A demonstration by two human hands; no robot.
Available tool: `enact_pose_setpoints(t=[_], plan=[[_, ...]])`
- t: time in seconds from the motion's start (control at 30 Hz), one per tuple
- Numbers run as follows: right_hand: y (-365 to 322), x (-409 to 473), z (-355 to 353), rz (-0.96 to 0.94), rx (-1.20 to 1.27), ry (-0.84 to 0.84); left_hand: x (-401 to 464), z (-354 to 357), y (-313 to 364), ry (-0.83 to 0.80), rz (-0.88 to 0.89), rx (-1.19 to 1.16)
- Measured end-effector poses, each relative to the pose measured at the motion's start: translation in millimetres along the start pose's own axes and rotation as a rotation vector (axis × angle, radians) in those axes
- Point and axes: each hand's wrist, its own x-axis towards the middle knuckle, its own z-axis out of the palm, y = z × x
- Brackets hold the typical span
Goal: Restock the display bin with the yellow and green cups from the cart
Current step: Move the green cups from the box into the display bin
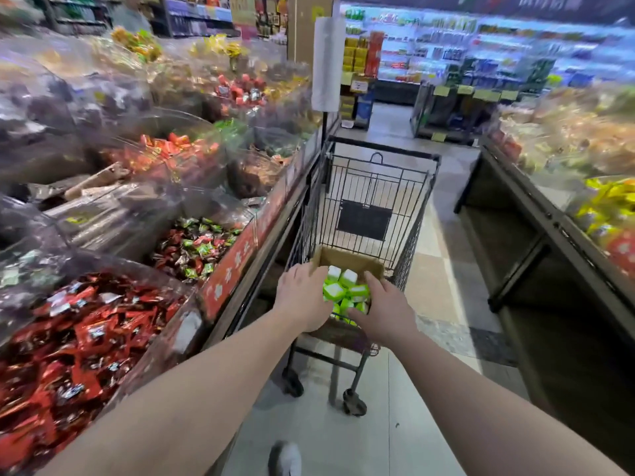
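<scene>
Now both hands, left hand [304, 297] and right hand [385, 312], fingers hidden, grip unclear, reaching around green cups [347, 290] in the cart's [371, 201] cardboard box [354, 261], lower centre.

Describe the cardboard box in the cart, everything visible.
The cardboard box is plain brown, open-topped, with its far flap standing up. It sits in the near end of the black wire cart, holding a heap of green cups with white lids. The left hand and right hand reach in from either side, cupped around the heap. Its near wall is mostly hidden behind the hands; no print is visible.
</scene>
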Motion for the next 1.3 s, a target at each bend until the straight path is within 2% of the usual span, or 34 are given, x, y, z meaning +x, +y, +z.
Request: enact_pose_setpoints(t=[0.33, 0.4, 0.53, 0.9, 1.07, 1.3], plan=[[58, 190, -5, 0.124, -0.048, -0.122, 196, 37, -23, -0.15, 0.005, -0.032], [70, 214, 4, 0.119, -0.082, -0.195, 217, 50, -29, -0.206, -0.019, -0.05], [90, 265, 25, 0.088, -0.092, -0.301, 250, 80, -37, -0.313, -0.108, -0.045], [149, 417, 78, -0.13, -0.178, -0.638, 324, 163, -17, -0.411, -0.477, -0.229], [165, 441, 128, -0.14, -0.239, -0.807, 334, 209, -19, -0.49, -0.596, -0.26], [180, 458, 206, -0.088, -0.361, -0.884, 357, 300, -54, -0.567, -0.67, -0.263]])
